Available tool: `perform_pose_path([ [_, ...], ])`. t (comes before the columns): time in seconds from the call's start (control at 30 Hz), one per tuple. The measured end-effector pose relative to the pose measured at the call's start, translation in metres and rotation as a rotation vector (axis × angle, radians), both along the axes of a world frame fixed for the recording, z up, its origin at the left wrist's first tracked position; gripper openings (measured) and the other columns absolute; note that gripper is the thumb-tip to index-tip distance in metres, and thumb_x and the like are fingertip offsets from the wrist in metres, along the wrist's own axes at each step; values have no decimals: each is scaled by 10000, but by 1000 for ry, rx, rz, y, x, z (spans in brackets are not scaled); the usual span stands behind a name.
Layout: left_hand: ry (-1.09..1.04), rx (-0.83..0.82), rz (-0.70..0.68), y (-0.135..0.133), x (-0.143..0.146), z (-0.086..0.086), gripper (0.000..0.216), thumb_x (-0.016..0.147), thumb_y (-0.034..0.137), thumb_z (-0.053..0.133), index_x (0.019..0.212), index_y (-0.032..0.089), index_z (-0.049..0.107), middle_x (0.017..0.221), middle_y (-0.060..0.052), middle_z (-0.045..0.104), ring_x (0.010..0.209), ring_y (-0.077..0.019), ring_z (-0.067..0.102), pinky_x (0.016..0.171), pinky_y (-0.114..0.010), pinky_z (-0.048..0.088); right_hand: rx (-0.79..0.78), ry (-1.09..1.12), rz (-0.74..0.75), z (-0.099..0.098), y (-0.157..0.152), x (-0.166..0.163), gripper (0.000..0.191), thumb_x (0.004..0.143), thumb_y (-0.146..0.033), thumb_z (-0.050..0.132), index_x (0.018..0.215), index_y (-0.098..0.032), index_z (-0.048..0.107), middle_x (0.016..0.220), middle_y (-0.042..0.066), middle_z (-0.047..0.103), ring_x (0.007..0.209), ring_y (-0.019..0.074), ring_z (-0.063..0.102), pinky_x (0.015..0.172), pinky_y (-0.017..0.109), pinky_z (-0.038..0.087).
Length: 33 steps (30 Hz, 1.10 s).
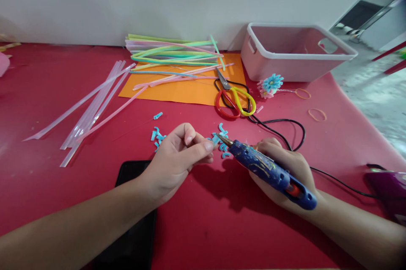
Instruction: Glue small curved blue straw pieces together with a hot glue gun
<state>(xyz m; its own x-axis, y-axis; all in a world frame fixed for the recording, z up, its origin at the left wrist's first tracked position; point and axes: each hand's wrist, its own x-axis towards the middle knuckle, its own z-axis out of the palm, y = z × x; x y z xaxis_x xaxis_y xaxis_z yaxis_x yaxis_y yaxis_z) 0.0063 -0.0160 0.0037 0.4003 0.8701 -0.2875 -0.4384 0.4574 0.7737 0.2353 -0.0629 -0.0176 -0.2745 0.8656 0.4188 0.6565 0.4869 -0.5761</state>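
Observation:
My right hand (282, 164) is wrapped round a blue hot glue gun (263, 164), its metal nozzle pointing left. Between the thumb and fingers of my left hand (180, 155) is a small light-blue straw piece (216, 139). The nozzle tip is at this piece, though I cannot tell whether they touch. Behind it on the table lie several cut blue pieces (224, 148). More blue pieces (154, 135) lie to the left of my left hand, partly hidden by it. Farther back, a blue piece (157, 115) sits at the end of a thin pink strand.
Scissors (236, 100) and colored straws (177, 52) rest on orange paper (190, 92). Clear glue sticks (95, 113) lie left. A pink bin (285, 62) stands behind a blue flower (272, 82). A black cord (285, 120) crosses rightward. A phone (136, 227) lies under my left forearm.

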Motion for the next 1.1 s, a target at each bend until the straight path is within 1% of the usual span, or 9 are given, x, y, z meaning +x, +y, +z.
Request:
perform_pose_path([
  [0.13,19,23,15,0,1,0,405,775,78,745,673,193,370,610,82,650,587,-57,632,628,-157,497,-18,-12,-9,0,0,0,190,771,-125,631,838,-259,515,645,-30,575,592,161,565,540,276,429],
  [0.33,71,89,51,-2,1,-1,390,793,66,718,682,196,367,619,81,647,606,-62,639,638,-163,494,14,-52,-19,5,1,-2,217,767,-97,615,819,-263,486,625,-36,554,554,143,534,501,257,401],
  [0.53,56,102,51,-3,2,-1,389,789,51,707,679,194,363,619,80,646,605,-58,634,644,-165,493,-8,-71,-25,2,-1,0,222,778,-87,607,825,-264,480,640,-36,550,533,133,505,514,265,402],
  [0.67,64,108,54,-2,2,0,389,799,52,704,685,195,361,624,81,646,611,-57,633,647,-164,491,-4,-43,-20,-1,-2,1,205,779,-95,597,835,-261,491,653,-32,559,581,145,538,541,271,404],
  [0.83,68,111,57,-2,2,1,396,789,55,718,679,194,363,617,79,645,607,-60,630,637,-165,486,-12,-19,-15,-2,-2,1,170,769,-145,613,817,-259,496,625,-24,545,597,174,555,544,290,412],
  [1.1,67,100,62,-2,2,1,406,777,72,743,678,195,369,616,77,643,604,-64,624,657,-183,501,-17,-37,11,-4,-2,3,202,767,-136,616,819,-271,475,640,-13,557,611,182,559,560,304,412],
])
